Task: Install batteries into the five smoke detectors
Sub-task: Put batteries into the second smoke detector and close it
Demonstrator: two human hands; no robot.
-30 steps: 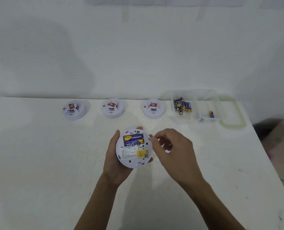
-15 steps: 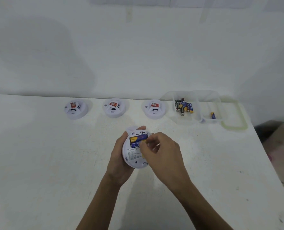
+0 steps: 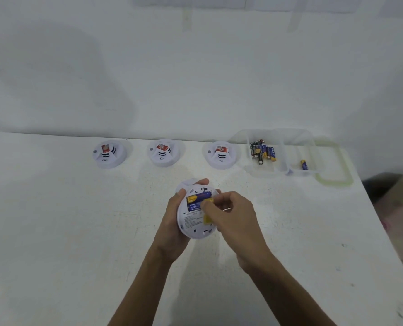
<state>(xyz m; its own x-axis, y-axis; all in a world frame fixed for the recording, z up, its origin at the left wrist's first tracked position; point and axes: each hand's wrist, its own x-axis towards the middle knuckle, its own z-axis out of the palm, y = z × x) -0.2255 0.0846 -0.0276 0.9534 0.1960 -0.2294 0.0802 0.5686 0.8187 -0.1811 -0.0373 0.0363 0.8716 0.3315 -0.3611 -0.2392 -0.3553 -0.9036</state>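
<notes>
My left hand (image 3: 172, 229) holds a round white smoke detector (image 3: 194, 223) above the table, its back side facing me. Blue and yellow batteries (image 3: 197, 200) lie in its open compartment. My right hand (image 3: 231, 220) rests over the right half of the detector, its fingertips pressing on the batteries. Three more white detectors (image 3: 108, 154) (image 3: 164, 152) (image 3: 221, 154) stand in a row at the back of the table. A white round piece (image 3: 188, 183) shows partly behind the held detector.
A clear plastic box (image 3: 280, 170) at the back right holds several loose batteries (image 3: 262, 151) in one compartment and a single battery (image 3: 304, 164) in another. Its greenish lid (image 3: 334, 180) lies just behind and right. The table edge runs down the right side.
My right hand moved left from beside the detector onto its battery compartment, covering the right half of the detector. My left hand kept its hold.
</notes>
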